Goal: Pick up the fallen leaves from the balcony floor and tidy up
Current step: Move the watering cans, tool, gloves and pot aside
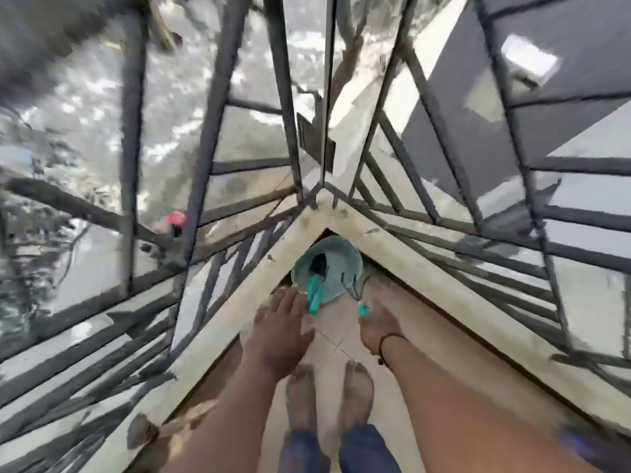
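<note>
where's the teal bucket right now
In the head view the teal bucket sits on the floor in the balcony corner, just beyond the left hand and right hand.

Dark metal railing (205, 138) with vertical and slanted bars runs along both sides and meets at the far corner, glass panes behind the bars. Pale concrete ledge (218, 322) under the railing forms a V, stained and chipped in places. Light tiled balcony floor (333, 336) lies inside the V. Two bare feet (356, 387) stand near on the tiles, blue trouser hems (365, 445) above them. Beyond the left railing, far below: blurred tree branches (61, 203) and a small red object (176, 218), kind not discernible. Grey building wall (546, 63) at far right
</note>
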